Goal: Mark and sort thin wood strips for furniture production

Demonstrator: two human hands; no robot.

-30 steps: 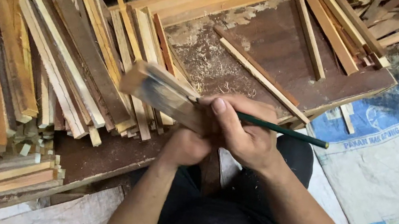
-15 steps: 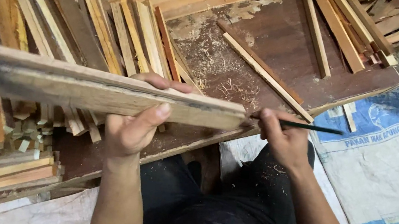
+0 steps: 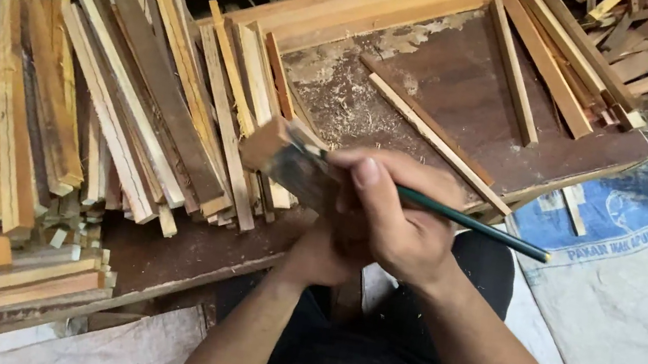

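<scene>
While thin strips (image 3: 518, 83) and sawdust lie in the shallow wooden tray (image 3: 384, 11), a green pencil (image 3: 472, 224) is pinched by the right hand (image 3: 395, 218); a wood block (image 3: 292, 164) is gripped by the left hand (image 3: 322, 250).

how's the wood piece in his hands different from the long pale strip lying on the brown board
The short wooden piece is held up in the left hand, end-on to the camera; the long pale wooden strip lies flat and untouched on the dark brown board. The held piece looks thicker, with a darker face; the strip is thin. Both are bare wood.
</scene>
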